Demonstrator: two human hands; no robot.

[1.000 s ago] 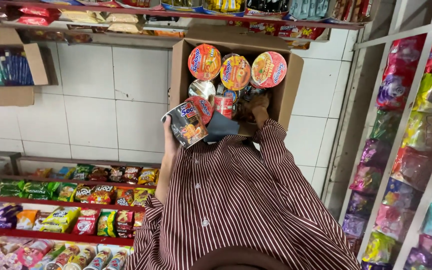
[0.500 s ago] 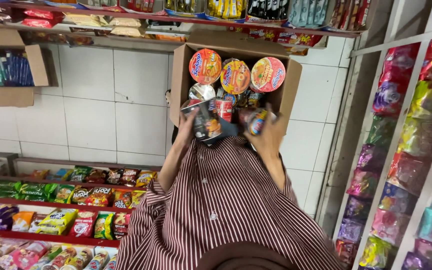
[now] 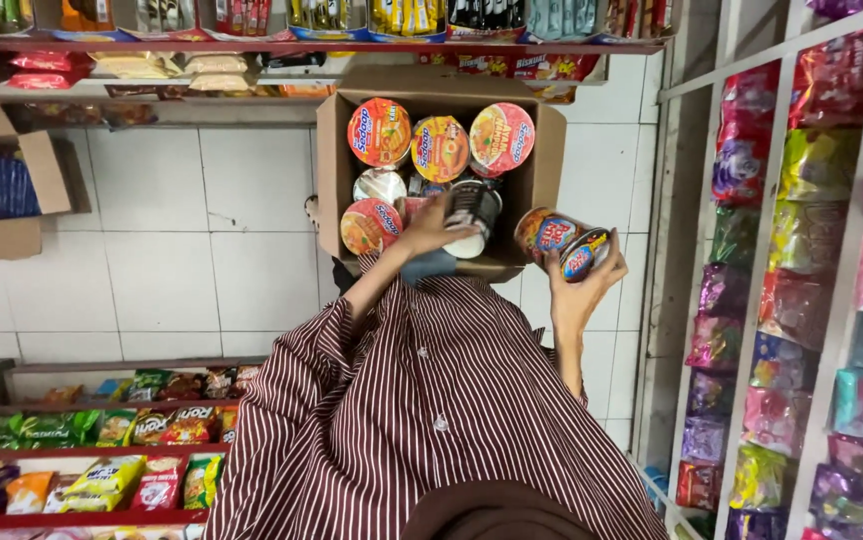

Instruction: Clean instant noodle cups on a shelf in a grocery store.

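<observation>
An open cardboard box [image 3: 332, 170] stands on the white tiled floor in front of me, with several round instant noodle cups [image 3: 440, 148] inside. My left hand [image 3: 430, 228] reaches into the box and grips a noodle cup with a dark side and white base [image 3: 474, 215]. My right hand [image 3: 584, 282] is outside the box's right front corner. It holds two noodle cups [image 3: 560, 240] pressed together, lids facing me. My striped shirt [image 3: 432, 420] fills the lower middle of the view.
Low red shelves of snack packets [image 3: 102, 440] run along the left. Hanging foil snack bags [image 3: 802, 250] cover the rack on the right. Another open carton [image 3: 2, 190] sits at far left. Stocked shelves [image 3: 302, 25] line the far side beyond the box.
My left hand moved from the box's left front edge into the box with a cup. My right hand came out of the box to the right, holding two cups.
</observation>
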